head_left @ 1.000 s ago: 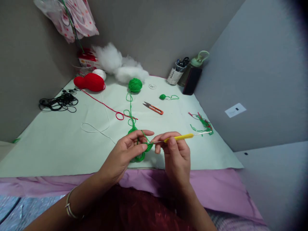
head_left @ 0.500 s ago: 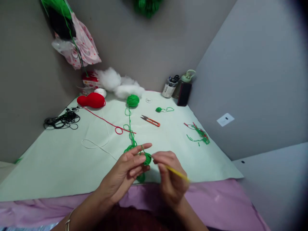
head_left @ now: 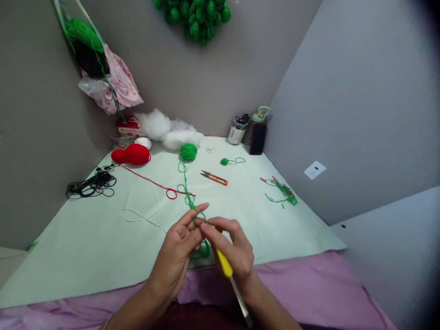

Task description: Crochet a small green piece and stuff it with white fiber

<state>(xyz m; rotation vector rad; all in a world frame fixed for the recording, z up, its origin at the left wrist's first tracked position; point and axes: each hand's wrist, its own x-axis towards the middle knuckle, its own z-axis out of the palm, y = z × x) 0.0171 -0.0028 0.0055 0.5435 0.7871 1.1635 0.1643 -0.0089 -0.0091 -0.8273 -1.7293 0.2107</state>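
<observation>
My left hand (head_left: 177, 252) pinches a small green crochet piece (head_left: 203, 249) near the front edge of the pale green mat (head_left: 85, 233). Green yarn is looped over its forefinger. That strand (head_left: 185, 183) runs back across the mat to a green yarn ball (head_left: 188, 151). My right hand (head_left: 233, 250) is closed on a yellow-handled crochet hook (head_left: 225, 265). The hook's tip points up toward the green piece, and its metal tail slants down toward me. Both hands touch over the piece, so the hook's tip is hidden.
Orange snips (head_left: 215, 177) lie mid-mat, with a small green yarn bit (head_left: 225, 161) behind them. Red yarn (head_left: 131, 155), white stuffing (head_left: 165, 130), black cord (head_left: 91, 184), yarn scraps (head_left: 283, 192), a jar (head_left: 237, 133) and a bottle (head_left: 257, 133) line the edges. Grey walls enclose three sides.
The right hand turned the hook from lying level and pointing right to slanting down toward me. Both hands dropped closer to the mat's front edge, and the view tilted up.
</observation>
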